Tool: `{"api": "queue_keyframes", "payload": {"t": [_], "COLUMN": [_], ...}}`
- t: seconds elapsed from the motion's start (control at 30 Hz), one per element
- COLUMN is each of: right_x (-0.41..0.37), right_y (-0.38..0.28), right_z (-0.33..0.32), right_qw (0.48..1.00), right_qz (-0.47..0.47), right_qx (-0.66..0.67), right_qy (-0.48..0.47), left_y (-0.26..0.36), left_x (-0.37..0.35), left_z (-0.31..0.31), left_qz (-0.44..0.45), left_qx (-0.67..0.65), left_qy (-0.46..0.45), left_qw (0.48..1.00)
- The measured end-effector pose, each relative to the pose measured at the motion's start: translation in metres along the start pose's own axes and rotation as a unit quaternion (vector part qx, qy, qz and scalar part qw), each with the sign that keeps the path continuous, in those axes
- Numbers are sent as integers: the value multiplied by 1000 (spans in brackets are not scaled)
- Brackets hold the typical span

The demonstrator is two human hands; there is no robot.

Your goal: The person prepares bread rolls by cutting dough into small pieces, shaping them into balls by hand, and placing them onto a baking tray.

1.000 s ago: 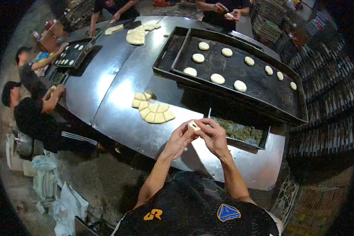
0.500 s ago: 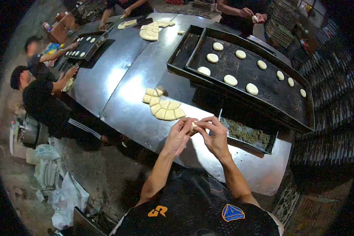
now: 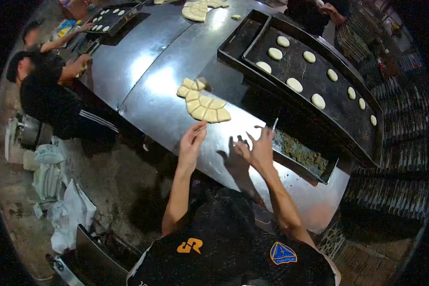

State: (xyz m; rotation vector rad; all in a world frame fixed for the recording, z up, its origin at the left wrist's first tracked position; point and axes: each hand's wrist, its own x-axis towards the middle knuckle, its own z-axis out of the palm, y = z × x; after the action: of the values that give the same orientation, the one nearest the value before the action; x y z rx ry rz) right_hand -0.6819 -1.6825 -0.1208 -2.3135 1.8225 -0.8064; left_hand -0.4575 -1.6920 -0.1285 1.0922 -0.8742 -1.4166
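Bare hands reach over a metal table. My left hand [image 3: 191, 144] is over the near edge, fingers stretched out, fingertips right at the lower edge of a pale dough sheet [image 3: 202, 107] scored into pieces. No dough piece shows between its fingers. My right hand [image 3: 260, 148] is spread, fingers apart, beside the left end of a long narrow metal tray [image 3: 330, 175] holding a crumbly greenish-brown filling [image 3: 300, 152]. A thin utensil handle [image 3: 275, 124] sticks up from that tray near my right fingers. Beyond it, a large dark baking tray [image 3: 291, 102] holds several flattened dough rounds [image 3: 294, 85].
More cut dough [image 3: 194, 11] lies at the far end. Two people [image 3: 57, 90] work along the left side near another tray of rounds [image 3: 110, 21]; another person [image 3: 310, 12] stands across the table. Stacked trays [image 3: 391, 176] stand at right. White bags [image 3: 71, 209] sit on the floor.
My hands, together around a small piece of dough before, are now apart. The left has moved left toward the dough sheet; the right has spread its fingers. The view has shifted slightly.
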Motion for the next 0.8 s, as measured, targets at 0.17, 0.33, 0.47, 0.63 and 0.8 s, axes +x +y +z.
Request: {"api": "queue_keyframes", "payload": {"t": [0.17, 0.33, 0.47, 0.63, 0.8], "right_x": [57, 26, 21, -14, -13], "right_y": [-22, -3, 9, 37, 64], "right_z": [-15, 101, 97, 32, -106], "right_qw": [988, 998, 997, 940, 953], "right_qz": [81, 50, 48, 64, 139], "right_qx": [6, -13, 0, 72, 266], "right_qy": [134, -36, -55, -329, -31], "left_y": [-8, -4, -17, -44, -34], "left_x": [-22, -2, 62, 128, 133], "left_z": [-24, -12, 5, 16, 17], "left_qz": [-21, -12, 116, 259, 265], "left_qx": [54, 145, 305, 671, 707], "left_qy": [51, 50, -78, -177, -256], "left_qw": [997, 988, 942, 672, 603]}}
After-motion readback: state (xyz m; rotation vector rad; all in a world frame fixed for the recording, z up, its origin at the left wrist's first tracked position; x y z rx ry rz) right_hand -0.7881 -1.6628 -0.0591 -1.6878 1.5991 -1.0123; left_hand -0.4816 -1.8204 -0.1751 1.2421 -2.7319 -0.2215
